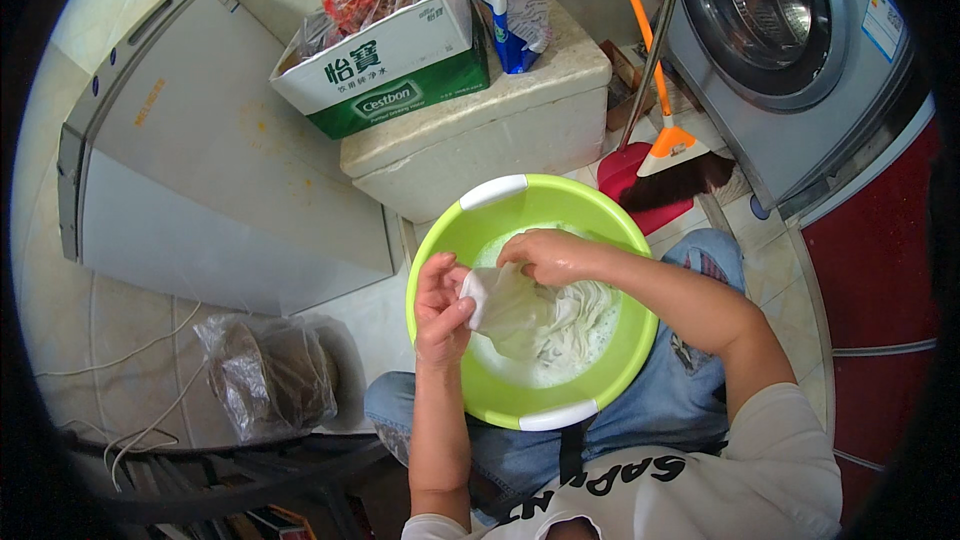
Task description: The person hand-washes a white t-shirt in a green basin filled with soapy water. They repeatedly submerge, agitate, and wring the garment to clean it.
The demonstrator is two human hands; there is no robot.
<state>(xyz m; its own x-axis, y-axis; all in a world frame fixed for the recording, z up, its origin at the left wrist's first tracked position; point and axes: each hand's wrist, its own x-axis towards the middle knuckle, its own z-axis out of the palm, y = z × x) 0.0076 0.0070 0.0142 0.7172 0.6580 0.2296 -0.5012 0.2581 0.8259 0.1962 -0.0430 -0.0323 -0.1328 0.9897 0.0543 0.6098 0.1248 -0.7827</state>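
Observation:
A lime-green plastic basin with white handle grips stands between the person's knees, holding sudsy water. A wet white cloth rises out of the suds, its lower part bunched in the water. My left hand pinches one end of the cloth between thumb and fingers at the basin's left side. My right hand reaches over the basin from the right, its fingers bent down on the cloth's upper edge.
Behind the basin, a white foam box carries a Cestbon carton with bagged goods and a detergent bag. A broom, red dustpan and washing machine stand right. A white appliance and plastic-wrapped object are left.

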